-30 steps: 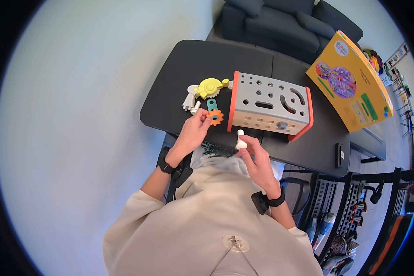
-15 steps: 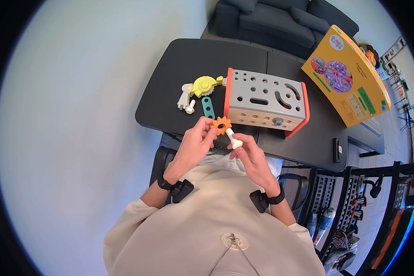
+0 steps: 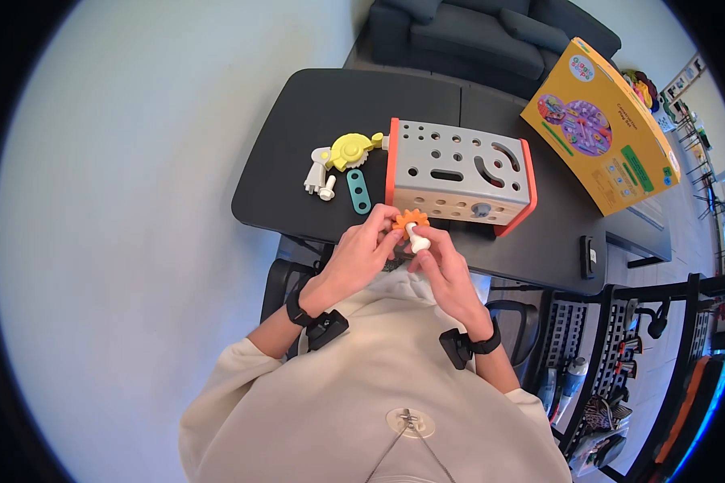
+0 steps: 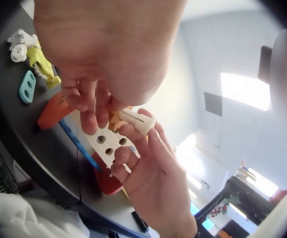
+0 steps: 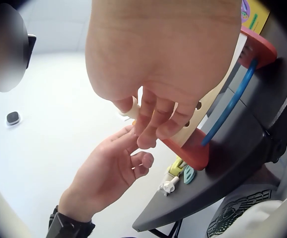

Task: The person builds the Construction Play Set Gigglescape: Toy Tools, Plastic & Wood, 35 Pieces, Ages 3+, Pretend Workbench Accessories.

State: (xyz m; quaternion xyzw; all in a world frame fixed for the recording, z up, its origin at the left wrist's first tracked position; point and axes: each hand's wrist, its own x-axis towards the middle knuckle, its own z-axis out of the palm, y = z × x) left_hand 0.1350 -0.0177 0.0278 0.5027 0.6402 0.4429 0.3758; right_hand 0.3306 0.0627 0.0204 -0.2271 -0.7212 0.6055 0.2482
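Note:
Just in front of the toy workbench box [image 3: 463, 165], my left hand [image 3: 361, 256] pinches an orange toy gear [image 3: 411, 216] by its edge. Between thumb and fingers, my right hand [image 3: 449, 278] holds a white plastic toy bolt [image 3: 420, 244]. The bolt's shank meets the middle of the gear, and its head points back toward me. A slot along the bolt [image 4: 138, 119] shows in the left wrist view. Fingers hide most of both pieces in the right wrist view. A teal strip with holes [image 3: 358, 191] lies left of the hands.
Another white bolt [image 3: 328, 188], a white toy piece [image 3: 316, 169] and a yellow toy piece with a toothed disc [image 3: 352, 150] lie left on the black table [image 3: 282, 121]. At the right stand a yellow carton [image 3: 612, 153] and a small black object [image 3: 588, 256].
My left hand has lifted the gear off the teal strip and carried it right. Bolt and gear have come together in front of the workbench box.

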